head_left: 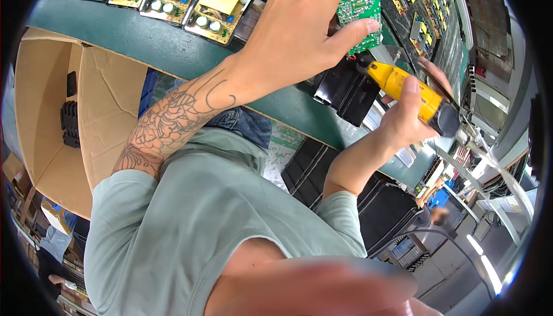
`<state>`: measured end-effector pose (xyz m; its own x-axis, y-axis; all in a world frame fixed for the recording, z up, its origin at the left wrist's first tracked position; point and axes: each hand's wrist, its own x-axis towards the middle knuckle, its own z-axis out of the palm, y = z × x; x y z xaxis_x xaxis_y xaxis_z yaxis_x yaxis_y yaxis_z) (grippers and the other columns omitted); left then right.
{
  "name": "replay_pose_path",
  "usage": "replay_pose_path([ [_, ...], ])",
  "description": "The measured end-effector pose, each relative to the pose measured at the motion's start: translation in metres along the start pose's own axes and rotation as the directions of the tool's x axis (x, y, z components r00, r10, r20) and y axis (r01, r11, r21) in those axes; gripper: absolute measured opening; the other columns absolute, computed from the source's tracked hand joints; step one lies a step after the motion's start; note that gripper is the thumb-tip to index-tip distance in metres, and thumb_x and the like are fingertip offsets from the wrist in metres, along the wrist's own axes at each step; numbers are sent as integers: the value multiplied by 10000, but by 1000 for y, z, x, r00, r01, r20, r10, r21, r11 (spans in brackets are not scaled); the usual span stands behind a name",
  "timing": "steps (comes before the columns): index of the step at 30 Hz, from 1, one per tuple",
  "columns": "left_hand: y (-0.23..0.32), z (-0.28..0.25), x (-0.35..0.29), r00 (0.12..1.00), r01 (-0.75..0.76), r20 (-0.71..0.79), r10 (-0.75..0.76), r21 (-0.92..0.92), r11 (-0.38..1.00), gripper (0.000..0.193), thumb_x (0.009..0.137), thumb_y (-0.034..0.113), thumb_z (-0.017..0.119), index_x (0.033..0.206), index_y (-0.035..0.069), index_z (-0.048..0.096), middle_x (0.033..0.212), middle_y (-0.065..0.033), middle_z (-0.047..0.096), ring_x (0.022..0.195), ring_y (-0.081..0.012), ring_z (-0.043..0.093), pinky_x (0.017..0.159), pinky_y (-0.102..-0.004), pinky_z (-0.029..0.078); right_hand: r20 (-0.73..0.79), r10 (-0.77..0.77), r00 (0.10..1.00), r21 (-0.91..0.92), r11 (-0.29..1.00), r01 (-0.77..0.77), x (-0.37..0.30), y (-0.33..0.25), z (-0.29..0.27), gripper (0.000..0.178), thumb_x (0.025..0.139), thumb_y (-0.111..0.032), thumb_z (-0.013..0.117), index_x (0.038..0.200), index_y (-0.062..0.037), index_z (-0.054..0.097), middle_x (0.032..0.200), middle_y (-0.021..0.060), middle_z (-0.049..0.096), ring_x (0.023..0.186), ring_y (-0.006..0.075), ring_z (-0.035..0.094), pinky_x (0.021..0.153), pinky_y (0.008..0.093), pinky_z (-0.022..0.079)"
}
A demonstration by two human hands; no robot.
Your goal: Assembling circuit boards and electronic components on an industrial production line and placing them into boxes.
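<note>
An open cardboard box (109, 91) stands at the left, beside the near edge of the green counter (115, 37), with a black ribbed piece (70, 125) inside. Farther left are smaller cartons (14, 169). Black crates (386, 212) sit at the right, on the near side. Beyond them, a co-worker (425, 217) reaches out near a blue object (438, 195); lit tube lamps (489, 271) hang farther right.

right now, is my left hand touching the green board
Touching. The head view shows the left hand holding the green board, its thumb lying across the board's face.
</note>
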<state>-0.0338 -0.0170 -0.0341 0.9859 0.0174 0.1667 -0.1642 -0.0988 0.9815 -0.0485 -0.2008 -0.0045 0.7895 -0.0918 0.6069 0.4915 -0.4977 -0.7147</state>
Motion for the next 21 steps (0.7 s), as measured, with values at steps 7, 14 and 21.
replay_pose_path([
  [7,1,-1,3,988,-154,-1,155,113,982,459,888,154,686,1283,-37,553,1189,-174,667,961,-277,673,806,-320,536,56,67,996,-143,988,-59,-4,15,-1,317,716,-24,700,1025,40,671,936,174,703,513,157,560,350,216,431],
  [14,-4,-3,7,977,-210,6,212,139,968,463,898,169,682,1288,-41,547,1204,-179,659,956,-273,671,806,-317,535,82,21,996,-140,990,-10,-5,26,-2,318,716,-37,695,1024,44,679,903,163,707,510,149,553,359,212,426],
  [21,-3,-3,7,974,-224,23,223,148,963,467,901,169,679,1294,-42,538,1204,-179,655,949,-268,668,799,-316,531,29,47,998,-143,989,-43,-7,30,-7,320,717,-44,684,1025,42,680,919,164,707,521,148,557,342,202,390],
])
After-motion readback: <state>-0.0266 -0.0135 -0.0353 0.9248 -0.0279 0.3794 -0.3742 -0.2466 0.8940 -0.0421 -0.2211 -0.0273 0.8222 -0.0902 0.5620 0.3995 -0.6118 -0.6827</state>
